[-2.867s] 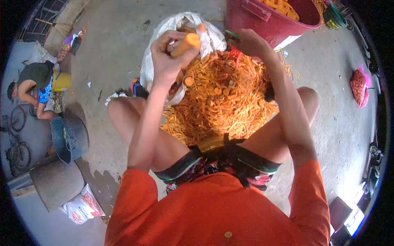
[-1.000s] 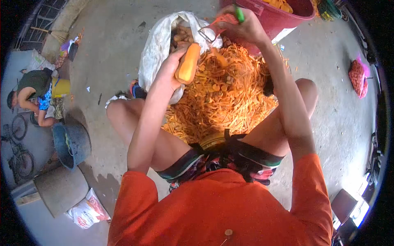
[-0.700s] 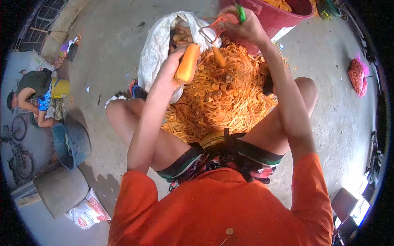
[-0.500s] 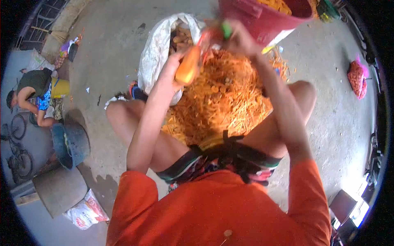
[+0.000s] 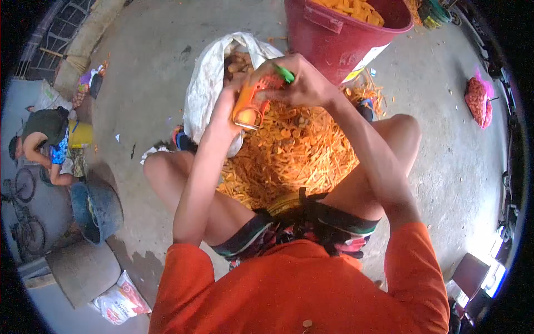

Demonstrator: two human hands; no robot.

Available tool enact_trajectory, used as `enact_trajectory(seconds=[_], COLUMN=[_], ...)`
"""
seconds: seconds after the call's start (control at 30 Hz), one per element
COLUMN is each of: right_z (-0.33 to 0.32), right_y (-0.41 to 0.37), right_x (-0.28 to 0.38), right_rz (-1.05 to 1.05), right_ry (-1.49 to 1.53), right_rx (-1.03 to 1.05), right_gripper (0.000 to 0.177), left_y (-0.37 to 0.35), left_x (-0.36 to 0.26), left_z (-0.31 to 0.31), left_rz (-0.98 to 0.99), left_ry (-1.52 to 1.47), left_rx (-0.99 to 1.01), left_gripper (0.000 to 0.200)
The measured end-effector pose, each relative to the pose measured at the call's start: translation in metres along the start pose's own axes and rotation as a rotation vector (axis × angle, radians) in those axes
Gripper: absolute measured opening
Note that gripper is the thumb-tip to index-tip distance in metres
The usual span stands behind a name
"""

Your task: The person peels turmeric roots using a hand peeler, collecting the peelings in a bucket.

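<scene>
My left hand [image 5: 226, 106] is wrapped round a peeled carrot [image 5: 245, 116], whose blunt end points toward me. In my right hand [image 5: 307, 83] is a peeler [image 5: 270, 84] with an orange-red frame and a green part, its metal-edged end lying against the carrot. Fingers hide part of both. Below the hands, a large heap of carrot peelings [image 5: 295, 158] with cut ends lies between my legs. Just beyond my left hand stands an open white sack [image 5: 203, 89] with unpeeled carrots [image 5: 239, 64] inside.
A dark red tub [image 5: 314, 42] holding peeled carrots [image 5: 356, 10] stands ahead. To the right lies a pink net bag [image 5: 479, 103]. A person [image 5: 47, 131] bends near a dark blue tub [image 5: 97, 206] at left, with a bicycle [image 5: 25, 217] and a printed sack [image 5: 122, 298] nearby.
My right hand has come down and toward me, bringing the peeler over the carrot. My left hand has shifted slightly left, and the carrot is now partly covered.
</scene>
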State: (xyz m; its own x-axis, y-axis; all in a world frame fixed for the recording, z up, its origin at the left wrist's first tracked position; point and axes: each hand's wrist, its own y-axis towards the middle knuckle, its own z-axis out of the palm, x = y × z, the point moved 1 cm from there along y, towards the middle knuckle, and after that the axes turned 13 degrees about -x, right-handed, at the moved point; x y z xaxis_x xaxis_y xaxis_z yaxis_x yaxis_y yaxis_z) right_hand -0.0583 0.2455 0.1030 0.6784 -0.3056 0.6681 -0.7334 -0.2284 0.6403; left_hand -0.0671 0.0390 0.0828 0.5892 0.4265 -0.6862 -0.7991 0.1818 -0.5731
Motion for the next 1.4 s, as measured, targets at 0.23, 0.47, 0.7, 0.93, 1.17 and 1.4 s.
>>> enact_trajectory(seconds=[0.23,0.47,0.7,0.93,1.17,1.4], right_z=[0.000,-0.018,-0.029,-0.015,-0.002,-0.034], right_y=[-0.002,0.003,0.006,0.003,0.007,0.009], right_x=[0.002,-0.021,-0.028,-0.038,0.008,-0.010], right_rz=[0.027,0.104,0.314,-0.091,-0.045,0.140], right_ry=[0.069,0.073,0.040,0.088,0.008,0.145], right_rx=[-0.016,-0.166,-0.150,-0.085,0.034,-0.192], right_gripper=[0.026,0.033,0.015,0.030,0.026,0.020], left_y=[0.005,0.005,0.009,0.020,0.016,0.001], left_x=[0.004,0.001,0.002,0.012,-0.002,-0.007], left_z=[-0.014,-0.027,-0.030,-0.033,-0.023,-0.023], left_rz=[0.022,-0.056,-0.089,-0.007,0.009,0.012], left_ry=[-0.027,0.080,0.135,0.122,0.018,0.105], left_rx=[0.015,0.143,0.031,0.082,0.128,0.158], left_gripper=[0.038,0.026,0.031,0.028,0.033,0.035])
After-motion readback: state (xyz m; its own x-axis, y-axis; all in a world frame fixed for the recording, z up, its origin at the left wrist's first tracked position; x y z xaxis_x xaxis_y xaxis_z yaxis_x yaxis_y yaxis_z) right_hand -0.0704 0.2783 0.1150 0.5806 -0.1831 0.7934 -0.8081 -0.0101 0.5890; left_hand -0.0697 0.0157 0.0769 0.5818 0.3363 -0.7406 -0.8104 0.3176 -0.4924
